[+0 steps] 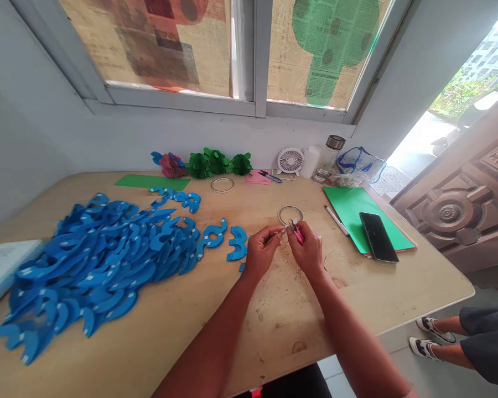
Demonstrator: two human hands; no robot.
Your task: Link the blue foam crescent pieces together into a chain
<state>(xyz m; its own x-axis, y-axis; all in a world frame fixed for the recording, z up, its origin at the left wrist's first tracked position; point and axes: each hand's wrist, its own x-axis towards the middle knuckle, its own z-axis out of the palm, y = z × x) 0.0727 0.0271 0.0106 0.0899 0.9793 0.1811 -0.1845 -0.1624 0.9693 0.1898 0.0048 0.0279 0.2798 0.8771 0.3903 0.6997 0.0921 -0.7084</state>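
Note:
My left hand (265, 247) is closed in a pinch over the middle of the table, holding a small pale strip (285, 228) at its fingertips. Close beside it, my right hand (307, 246) is wrapped round a small pink-handled tool (299, 236) with a thin metal tip; its exact kind is hard to make out. Both hands' fingertips nearly meet. Just beyond them a roll of tape (279, 215) lies flat, seen as a ring. Left of my left hand sit several curved blue paper pieces (237, 243) with white patches, partly hidden by that hand.
A large heap of blue paper pieces (120, 249) covers the table's left. Green sheets (344, 210), a phone (378, 236) and a white pen (336, 220) lie right. A fan (290, 161), glass bottle (330, 157) and green paper ornaments (218, 161) line the wall. A person's legs (446, 337) show lower right.

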